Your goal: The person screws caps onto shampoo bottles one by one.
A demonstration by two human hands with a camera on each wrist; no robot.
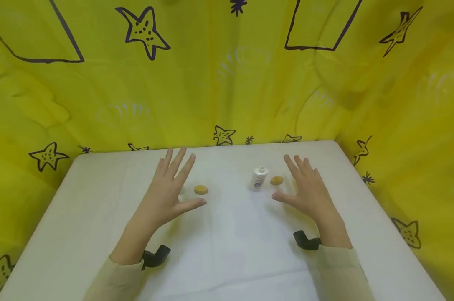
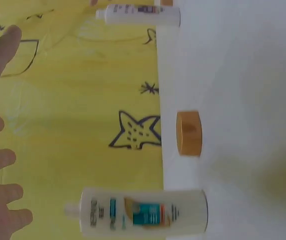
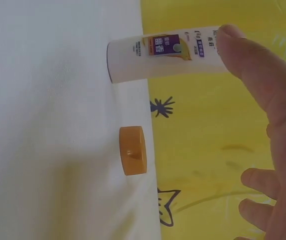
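Both hands hover over the white table with fingers spread, holding nothing. Under my left hand (image 1: 166, 188) stands a white bottle with a teal label (image 2: 148, 214), mostly hidden by the hand in the head view. An orange-gold cap (image 1: 201, 190) lies just right of that bottle, near the left thumb. A second white bottle, with a purple label (image 1: 258, 179), stands uncapped left of my right hand (image 1: 307, 188). Between that bottle and the right fingers lies another orange-gold cap (image 1: 276, 180). In the right wrist view the thumb overlaps the purple-label bottle's top; contact cannot be told.
The white-covered table (image 1: 230, 251) ends at a yellow curtain (image 1: 196, 83) printed with starfish, which hangs behind it and along both sides. A black wrist mount (image 1: 156, 256) sits at the left wrist, and another black mount (image 1: 306, 241) at the right.
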